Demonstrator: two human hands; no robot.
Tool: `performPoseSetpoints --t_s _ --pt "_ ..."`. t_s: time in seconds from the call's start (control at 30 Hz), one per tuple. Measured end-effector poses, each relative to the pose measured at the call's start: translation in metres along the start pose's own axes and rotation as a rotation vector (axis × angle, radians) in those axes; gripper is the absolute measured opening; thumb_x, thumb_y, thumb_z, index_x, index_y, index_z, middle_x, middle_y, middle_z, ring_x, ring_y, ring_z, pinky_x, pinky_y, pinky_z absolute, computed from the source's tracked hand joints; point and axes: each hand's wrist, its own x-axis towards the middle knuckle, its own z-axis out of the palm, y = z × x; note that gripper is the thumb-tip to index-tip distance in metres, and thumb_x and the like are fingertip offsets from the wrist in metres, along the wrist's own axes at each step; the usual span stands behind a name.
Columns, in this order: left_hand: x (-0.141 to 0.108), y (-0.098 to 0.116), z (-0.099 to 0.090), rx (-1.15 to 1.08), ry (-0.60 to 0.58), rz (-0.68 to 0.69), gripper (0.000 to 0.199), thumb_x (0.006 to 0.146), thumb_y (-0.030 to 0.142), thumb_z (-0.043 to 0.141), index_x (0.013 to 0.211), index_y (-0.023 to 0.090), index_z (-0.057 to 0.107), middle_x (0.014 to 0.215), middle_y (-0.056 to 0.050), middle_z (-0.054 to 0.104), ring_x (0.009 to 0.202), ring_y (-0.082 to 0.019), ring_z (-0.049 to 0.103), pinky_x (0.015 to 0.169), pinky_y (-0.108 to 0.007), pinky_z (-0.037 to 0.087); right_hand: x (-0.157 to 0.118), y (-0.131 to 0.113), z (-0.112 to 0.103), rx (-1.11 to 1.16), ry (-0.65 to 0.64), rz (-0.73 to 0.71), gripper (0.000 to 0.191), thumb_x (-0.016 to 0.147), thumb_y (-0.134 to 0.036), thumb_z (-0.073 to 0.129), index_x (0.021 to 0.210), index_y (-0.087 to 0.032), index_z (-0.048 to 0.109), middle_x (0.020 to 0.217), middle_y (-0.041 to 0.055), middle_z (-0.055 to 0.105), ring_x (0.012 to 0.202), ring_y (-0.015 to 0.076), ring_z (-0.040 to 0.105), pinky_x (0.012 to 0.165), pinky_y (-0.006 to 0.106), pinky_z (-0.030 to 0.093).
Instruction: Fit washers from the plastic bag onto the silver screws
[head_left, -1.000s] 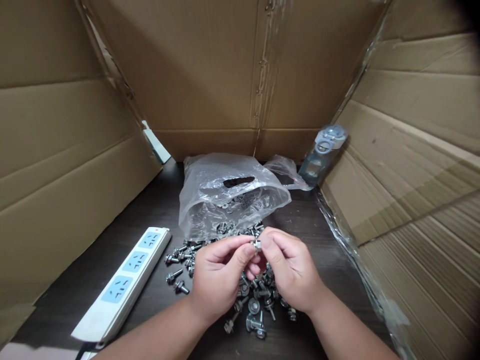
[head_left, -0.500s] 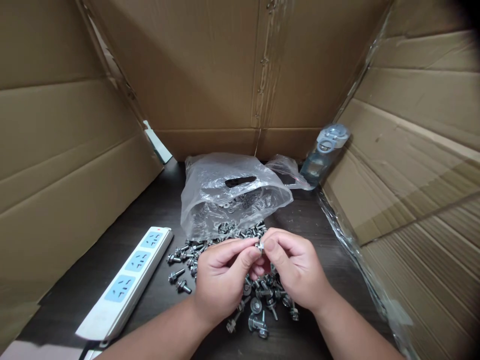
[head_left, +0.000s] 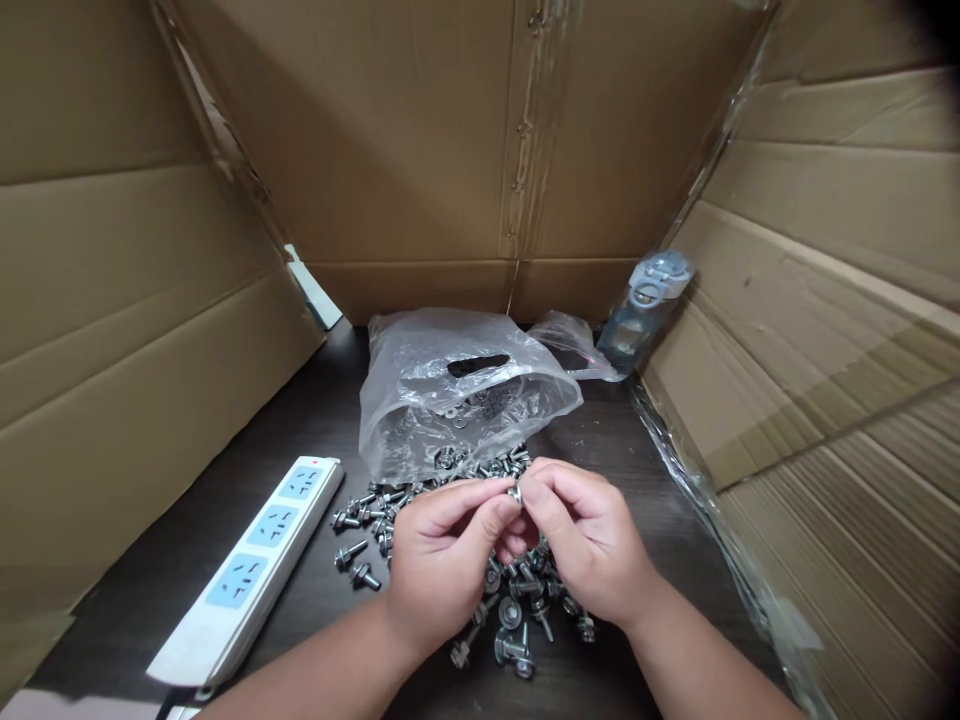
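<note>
Just above a pile of loose bolts (head_left: 511, 645), my two hands meet at the fingertips. My left hand (head_left: 450, 550) pinches a small shiny metal piece (head_left: 515, 494) between thumb and forefinger. The thumb and forefinger of my right hand (head_left: 585, 535) close on the same piece from the other side. Fingers hide most of it, so its full shape cannot be made out. Behind my hands, a translucent plastic bag (head_left: 427, 350) lies with its mouth towards me and some washers (head_left: 459, 421) inside.
A white power strip (head_left: 247, 575) lies at the left. A clear bottle (head_left: 645, 310) leans at the back right, by a smaller plastic bag (head_left: 566, 340). Cardboard walls (head_left: 375, 150) enclose the dark table (head_left: 637, 450) at the back and both sides.
My right thumb has shifted slightly over the metal piece, covering more of its right side. The whole view has moved a little.
</note>
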Motion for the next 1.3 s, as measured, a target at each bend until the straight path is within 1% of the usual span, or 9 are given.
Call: performPoseSetpoints --t_s 0.1,0.17,0.43,0.57,0.73,0.87,1.0,1.13,1.3 --pt "0.0006 -0.0014 -0.0011 -0.05 0.045 -0.062 0.014 0.081 0.016 0.067 0.091 0.019 0.075 0.065 -0.003 0.069 0.05 -0.011 0.063 0.046 -0.018 0.053 0.0002 0.0002 -0.0022 0.137 0.024 0.014 0.006 0.092 -0.021 0.055 0.092 -0.017 0.059 0.081 0.0023 0.058 0.068 0.012 0.064 0.063 0.025 0.055" --pt "0.0013 -0.0021 -0.0016 -0.068 0.068 -0.078 0.012 0.08 0.018 0.068 0.09 0.017 0.075 0.063 -0.003 0.068 0.049 -0.011 0.062 0.045 -0.018 0.053 -0.0002 0.0 -0.0034 0.193 0.001 -0.009 0.01 0.091 -0.018 0.056 0.1 -0.018 0.059 0.091 0.0042 0.057 0.072 0.0138 0.065 0.067 0.029 0.057" --pt "0.0002 -0.0001 0.0004 -0.011 0.061 -0.048 0.011 0.079 0.02 0.069 0.088 0.016 0.075 0.062 -0.003 0.067 0.048 -0.012 0.062 0.043 -0.02 0.053 -0.0013 0.0042 -0.0019 -0.138 0.024 -0.117 0.006 0.09 -0.013 0.054 0.091 -0.017 0.058 0.084 0.0047 0.056 0.069 0.0131 0.059 0.064 0.028 0.052" --pt "0.0013 0.0007 0.0004 0.037 0.028 0.009 0.012 0.079 0.016 0.068 0.088 0.018 0.076 0.063 -0.002 0.068 0.048 -0.012 0.062 0.044 -0.02 0.054 0.0004 0.0079 0.0008 -0.294 -0.003 -0.125 0.023 0.095 -0.017 0.044 0.073 -0.016 0.052 0.071 0.0032 0.055 0.069 0.013 0.055 0.069 0.029 0.047" --pt "0.003 -0.0024 0.0003 -0.043 0.061 -0.04 0.013 0.079 0.016 0.068 0.088 0.02 0.076 0.064 -0.002 0.068 0.049 -0.011 0.062 0.045 -0.02 0.053 0.0 0.0043 0.0009 0.023 -0.03 0.003 0.013 0.097 -0.026 0.045 0.091 -0.018 0.054 0.08 0.003 0.054 0.07 0.0128 0.06 0.067 0.029 0.053" --pt "0.0018 -0.0022 -0.0004 -0.041 0.04 -0.02 0.015 0.08 0.016 0.066 0.091 0.02 0.076 0.063 -0.002 0.068 0.05 -0.012 0.062 0.046 -0.021 0.054 -0.0008 0.0005 -0.0012 0.092 -0.041 -0.073 0.011 0.093 -0.018 0.052 0.101 -0.017 0.059 0.09 0.0056 0.054 0.068 0.0126 0.062 0.064 0.029 0.056" --pt "0.0013 0.0017 0.0008 0.03 -0.001 0.032 0.019 0.08 0.011 0.065 0.092 0.021 0.076 0.065 -0.002 0.068 0.05 -0.012 0.063 0.046 -0.021 0.055 -0.0013 0.0026 0.0002 -0.09 0.002 -0.119 0.011 0.091 -0.016 0.053 0.085 -0.015 0.062 0.077 0.0053 0.058 0.065 0.0136 0.06 0.064 0.029 0.054" --pt "0.0013 0.0033 0.0021 0.042 -0.005 0.024 0.018 0.08 0.011 0.065 0.09 0.021 0.076 0.066 -0.002 0.068 0.051 -0.011 0.063 0.047 -0.019 0.055 -0.0004 0.0045 0.0026 -0.083 0.022 0.003 0.034 0.097 -0.025 0.045 0.066 -0.015 0.054 0.064 0.0027 0.056 0.061 0.0117 0.058 0.064 0.027 0.051" --pt "0.0028 -0.0014 -0.0001 -0.039 0.025 -0.009 0.018 0.081 0.012 0.065 0.092 0.022 0.076 0.066 -0.002 0.068 0.051 -0.01 0.062 0.046 -0.018 0.053 0.0006 -0.0003 -0.001 0.204 -0.033 0.012 0.008 0.093 -0.02 0.053 0.099 -0.018 0.058 0.084 0.0028 0.057 0.07 0.0136 0.063 0.065 0.03 0.056"
